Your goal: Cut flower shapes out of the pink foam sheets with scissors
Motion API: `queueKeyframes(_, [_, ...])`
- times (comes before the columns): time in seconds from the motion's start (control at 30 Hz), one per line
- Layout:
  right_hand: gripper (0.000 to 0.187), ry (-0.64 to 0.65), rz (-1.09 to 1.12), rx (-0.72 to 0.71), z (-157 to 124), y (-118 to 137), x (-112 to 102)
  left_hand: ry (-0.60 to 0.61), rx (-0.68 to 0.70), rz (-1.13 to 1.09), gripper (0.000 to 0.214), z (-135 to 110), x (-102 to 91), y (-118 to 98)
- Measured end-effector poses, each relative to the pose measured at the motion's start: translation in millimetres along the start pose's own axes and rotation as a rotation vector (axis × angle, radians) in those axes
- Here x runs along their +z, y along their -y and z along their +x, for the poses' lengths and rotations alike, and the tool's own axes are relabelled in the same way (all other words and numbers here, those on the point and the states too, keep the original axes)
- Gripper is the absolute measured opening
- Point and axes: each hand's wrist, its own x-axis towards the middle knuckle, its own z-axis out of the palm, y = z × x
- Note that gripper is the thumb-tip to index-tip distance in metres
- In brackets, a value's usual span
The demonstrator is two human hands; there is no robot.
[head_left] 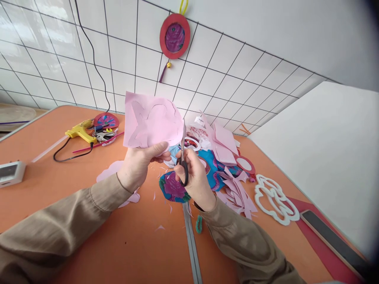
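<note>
My left hand [145,161] pinches the lower edge of a pink sheet of paper [156,122], thumb in front. Curved shapes are outlined on the sheet, and its right side is rounded. In my right hand [192,173] are scissors [184,167] with black handles, blades pointing up along the paper's right edge. Below the hands lies a round piece of purple and blue flowered fabric [174,187]. Pink paper pieces [111,171] rest partly hidden behind my left forearm.
A yellow glue gun [81,132], keys [103,136] and a white box [12,173] are at left. Pink paper scraps [237,193], blue fabric [211,157], white cloud-shaped cutouts [275,199] and a phone [331,240] lie at right. A red round ornament [162,47] hangs on the tiled wall.
</note>
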Motion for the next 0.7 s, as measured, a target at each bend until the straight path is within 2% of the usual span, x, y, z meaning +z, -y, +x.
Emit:
queueKeyframes(0.4, [0.038,0.020,-0.012,-0.008,1.5,0.6,-4.6,-0.042,-0.033,-0.033,0.020,1.2,1.5,-3.3])
queueKeyframes(0.7, [0.037,0.023,-0.030,-0.002,1.2,4.7,-5.3,-0.009,-0.014,-0.026,0.019,2.5,1.1,-3.2])
